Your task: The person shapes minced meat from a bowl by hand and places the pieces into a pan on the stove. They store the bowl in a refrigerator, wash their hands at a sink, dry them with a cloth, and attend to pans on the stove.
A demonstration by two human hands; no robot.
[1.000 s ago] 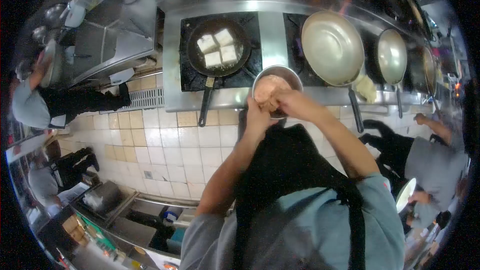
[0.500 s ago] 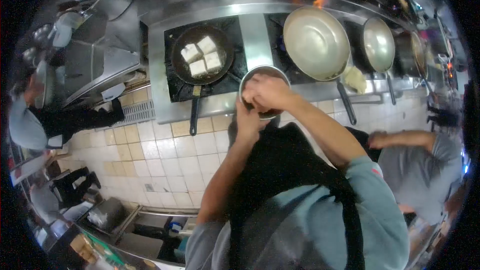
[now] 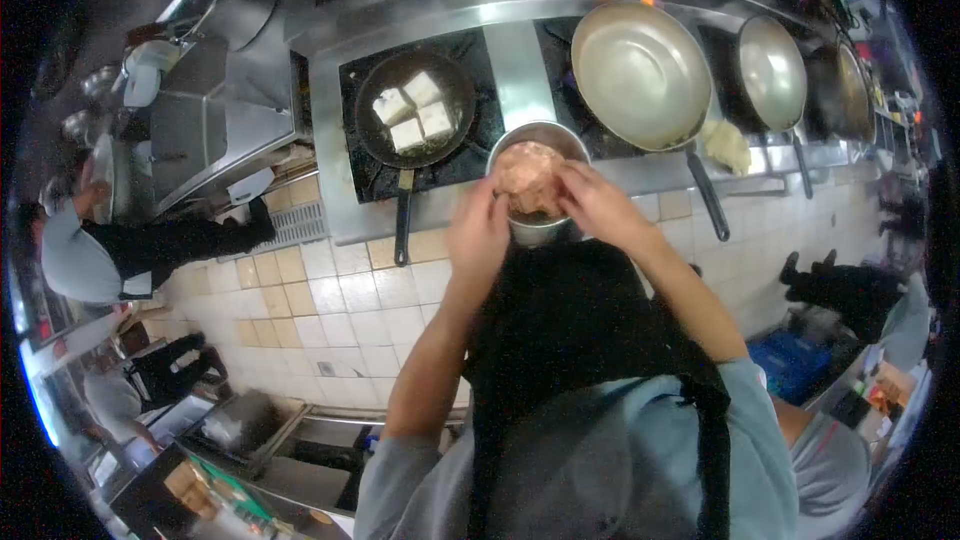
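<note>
A piece of pinkish food, looking like raw meat (image 3: pixel 528 176), is held at the mouth of a round metal pot (image 3: pixel 545 233). My left hand (image 3: pixel 478 226) grips its left side, fingers curled at the edge. On the opposite side, my right hand (image 3: pixel 603 204) has its fingers pressed to the meat. The pot sits at the stove's front edge, close to my black apron; what lies deeper inside it is hidden. To the left, a dark frying pan (image 3: pixel 365 126) holds several white blocks (image 3: pixel 436 121) in oil.
A large pale pan (image 3: pixel 640 75) and a smaller pan (image 3: pixel 772 65) stand to the right on the stove, handles toward me. Flame shows behind the large one. A crumpled cloth (image 3: pixel 727 146) lies on the front ledge. Other people are at left and right.
My right hand has come up out of the pot, and the meat now shows between both hands. My left hand has shifted to its left side. The co-worker at right has moved back.
</note>
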